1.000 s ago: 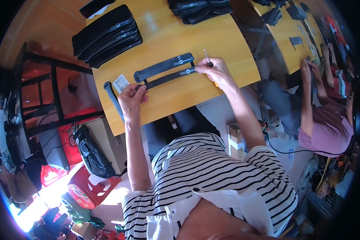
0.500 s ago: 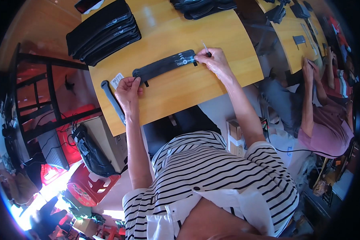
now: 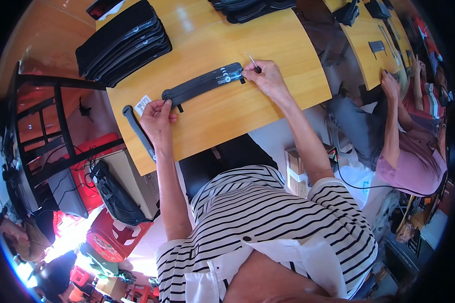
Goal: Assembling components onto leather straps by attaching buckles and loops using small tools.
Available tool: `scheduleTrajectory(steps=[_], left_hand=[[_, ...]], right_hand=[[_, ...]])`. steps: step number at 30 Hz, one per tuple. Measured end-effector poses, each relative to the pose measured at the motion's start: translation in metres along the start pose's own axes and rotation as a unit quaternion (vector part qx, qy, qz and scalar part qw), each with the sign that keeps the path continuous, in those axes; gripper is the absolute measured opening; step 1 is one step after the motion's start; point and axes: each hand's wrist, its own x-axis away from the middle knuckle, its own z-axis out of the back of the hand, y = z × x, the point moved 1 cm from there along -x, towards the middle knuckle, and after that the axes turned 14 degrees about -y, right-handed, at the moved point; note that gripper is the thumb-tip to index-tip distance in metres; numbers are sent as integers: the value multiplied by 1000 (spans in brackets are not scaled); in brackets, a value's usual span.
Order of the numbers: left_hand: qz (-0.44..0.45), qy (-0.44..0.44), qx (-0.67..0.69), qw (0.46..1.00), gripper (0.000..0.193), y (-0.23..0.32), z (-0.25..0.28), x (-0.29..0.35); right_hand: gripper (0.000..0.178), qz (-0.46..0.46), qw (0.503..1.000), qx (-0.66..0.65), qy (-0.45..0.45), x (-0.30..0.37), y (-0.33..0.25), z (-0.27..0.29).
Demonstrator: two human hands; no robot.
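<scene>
A long, flat black fabric band (image 3: 199,84) with pale printed marks at its right end lies slantwise on the wooden table (image 3: 227,113). My left hand (image 3: 158,120) is closed, its thumb and fingers pinching the band's left end. At the other end my right hand (image 3: 268,81) pinches the band's edge. A small thin-shafted tool with a black handle (image 3: 257,69) also sits in my right hand, its metal shaft pointing up and away. Short black tabs stick out from the band's near edge. Beside my left hand lie a narrow dark strip (image 3: 138,132) and a white printed label (image 3: 143,104).
A thick stack of black fabric pieces (image 3: 121,45) stands at the far left of the table, and another black pile (image 3: 253,10) at the far edge. A black metal rack (image 3: 60,111) is on the left. To the right, co-workers (image 3: 414,151) sit at another table.
The view has shifted a little, so the table and its stacks appear slightly further left. Both my hands keep their pinch on the band's ends.
</scene>
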Motion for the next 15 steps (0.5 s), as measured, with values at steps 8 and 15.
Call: scheduleTrajectory(steps=[8,15], left_hand=[[5,-2,1,1000,11,1,0,-1],[-1,-9,14,1000,11,-2,0,-2]], right_hand=[[11,18,998,41,33,-3,0,-4],[12,9,998,37,41,-5,1,-3]])
